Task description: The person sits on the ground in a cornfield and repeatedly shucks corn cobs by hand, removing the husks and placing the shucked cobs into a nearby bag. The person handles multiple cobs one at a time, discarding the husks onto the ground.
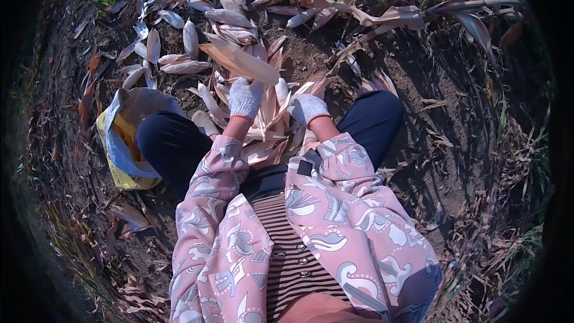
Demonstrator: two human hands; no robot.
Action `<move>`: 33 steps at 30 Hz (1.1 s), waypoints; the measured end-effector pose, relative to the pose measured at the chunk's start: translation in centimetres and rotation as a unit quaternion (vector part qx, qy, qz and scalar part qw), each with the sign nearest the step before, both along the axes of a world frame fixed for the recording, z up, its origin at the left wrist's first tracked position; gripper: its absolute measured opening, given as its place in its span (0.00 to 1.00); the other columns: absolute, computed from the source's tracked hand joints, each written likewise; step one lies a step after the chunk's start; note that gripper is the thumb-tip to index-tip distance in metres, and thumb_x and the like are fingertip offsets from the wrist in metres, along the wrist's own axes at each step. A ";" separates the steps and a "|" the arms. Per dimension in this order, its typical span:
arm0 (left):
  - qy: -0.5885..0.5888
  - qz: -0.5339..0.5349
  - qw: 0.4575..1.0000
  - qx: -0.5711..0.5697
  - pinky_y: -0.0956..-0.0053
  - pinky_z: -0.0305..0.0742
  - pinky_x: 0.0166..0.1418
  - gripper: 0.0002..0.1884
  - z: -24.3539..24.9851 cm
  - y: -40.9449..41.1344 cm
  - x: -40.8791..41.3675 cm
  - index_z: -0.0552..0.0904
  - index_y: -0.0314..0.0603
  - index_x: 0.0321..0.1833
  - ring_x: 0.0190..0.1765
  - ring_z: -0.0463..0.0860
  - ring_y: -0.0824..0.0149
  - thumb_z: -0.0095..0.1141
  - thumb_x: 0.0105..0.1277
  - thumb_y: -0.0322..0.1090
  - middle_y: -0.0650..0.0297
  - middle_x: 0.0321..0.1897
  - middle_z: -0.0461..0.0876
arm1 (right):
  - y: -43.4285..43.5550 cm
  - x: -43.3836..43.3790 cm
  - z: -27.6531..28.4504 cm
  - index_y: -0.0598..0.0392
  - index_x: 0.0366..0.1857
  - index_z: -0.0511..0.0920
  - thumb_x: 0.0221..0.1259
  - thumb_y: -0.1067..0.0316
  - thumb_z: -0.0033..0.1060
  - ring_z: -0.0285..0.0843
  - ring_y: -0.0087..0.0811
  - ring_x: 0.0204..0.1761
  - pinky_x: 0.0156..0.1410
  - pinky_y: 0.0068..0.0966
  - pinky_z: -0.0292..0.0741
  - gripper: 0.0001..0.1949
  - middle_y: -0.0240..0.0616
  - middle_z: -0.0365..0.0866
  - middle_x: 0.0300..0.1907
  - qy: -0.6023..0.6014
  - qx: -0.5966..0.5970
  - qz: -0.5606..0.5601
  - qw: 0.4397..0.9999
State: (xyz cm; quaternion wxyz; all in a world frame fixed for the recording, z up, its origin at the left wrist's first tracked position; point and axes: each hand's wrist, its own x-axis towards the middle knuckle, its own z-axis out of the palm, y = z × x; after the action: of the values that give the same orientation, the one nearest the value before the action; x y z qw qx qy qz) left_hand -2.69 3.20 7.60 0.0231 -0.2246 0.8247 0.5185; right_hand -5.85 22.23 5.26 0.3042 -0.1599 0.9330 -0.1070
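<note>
My left hand (245,98), in a white knit glove with an orange cuff, grips a broad, dry tan corn husk (244,62). That husk slants across above the glove and hides the fingertips; whether an ear is inside I cannot tell. My right hand (308,108), gloved the same way, is curled low over the husk pile, beside a spread of dry husk leaves (316,83). Its fingers are partly hidden, so its hold is unclear. Between my hands and knees lie loose peeled husks (269,119), with a pale ear (281,91) among them.
By my left knee stands an open woven sack (117,114) with yellow corn ears (128,137) inside. Several husked-in ears (190,38) lie scattered on the soil ahead. Dry corn stalks (385,20) cross the far right. A shoe (204,123) shows beside the pile.
</note>
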 end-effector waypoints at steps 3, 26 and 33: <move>0.010 0.010 1.000 -0.019 0.56 0.76 0.46 0.23 -0.9 -0.8 -0.1 0.85 0.36 0.44 0.44 0.84 0.45 0.56 0.62 0.51 0.44 0.36 0.85 | -0.9 1.2 3.6 0.46 0.59 0.76 0.47 0.54 0.70 0.76 0.49 0.59 0.63 0.42 0.73 0.30 0.47 0.75 0.60 -0.011 0.027 0.031 0.999; 0.003 -0.300 0.922 0.243 0.72 0.76 0.56 0.21 -0.4 3.2 2.2 0.78 0.36 0.59 0.51 0.81 0.66 0.63 0.65 0.34 0.59 0.51 0.82 | 7.3 3.1 15.3 0.51 0.45 0.80 0.44 0.73 0.70 0.83 0.44 0.46 0.49 0.35 0.80 0.19 0.41 0.82 0.43 0.488 -0.383 -0.057 0.783; -0.048 -0.122 0.958 0.256 0.78 0.79 0.44 0.13 -2.4 3.2 0.7 0.80 0.32 0.51 0.39 0.81 0.72 0.58 0.66 0.30 0.62 0.40 0.82 | 30.2 2.1 10.5 0.59 0.48 0.79 0.57 0.75 0.55 0.85 0.38 0.42 0.52 0.29 0.78 0.14 0.46 0.86 0.41 0.460 -0.134 -0.435 0.762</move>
State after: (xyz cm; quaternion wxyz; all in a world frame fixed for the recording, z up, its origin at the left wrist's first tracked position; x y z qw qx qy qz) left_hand -1.96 6.39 5.15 0.1821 -0.1334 0.6834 0.6943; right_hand -3.70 52.39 15.78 -0.2654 0.1942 0.9063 -0.2656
